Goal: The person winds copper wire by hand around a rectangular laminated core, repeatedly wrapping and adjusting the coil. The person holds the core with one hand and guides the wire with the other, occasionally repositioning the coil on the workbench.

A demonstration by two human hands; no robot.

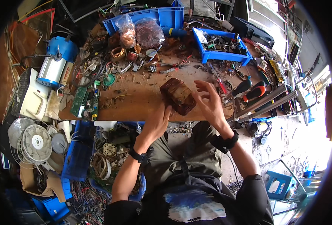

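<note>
We found the copper coil (178, 93) at twelve o'clock, over the bench (130, 107) | left hand (159, 120) gripped it from seven o'clock, we judged for support | right hand (210, 107), at its three o'clock, had fingers wide, apparently unloaded because the left bore weight; contact unconfirmed.

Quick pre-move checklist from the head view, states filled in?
1. Left hand gripping the copper-coloured coil: ok, it holds the coil's lower left side.
2. Right hand ready: ok, fingers spread beside the coil.
3. Right fingertips touching the coil: cannot tell, they overlap or nearly meet its right edge.
4. Coil's underside supported by the workbench: cannot tell, the contact is hidden.
5. Workbench free of loose scraps: not ok, bits lie behind and left of the coil.
6. Blue parts tray upright: ok, with parts in it.
</note>
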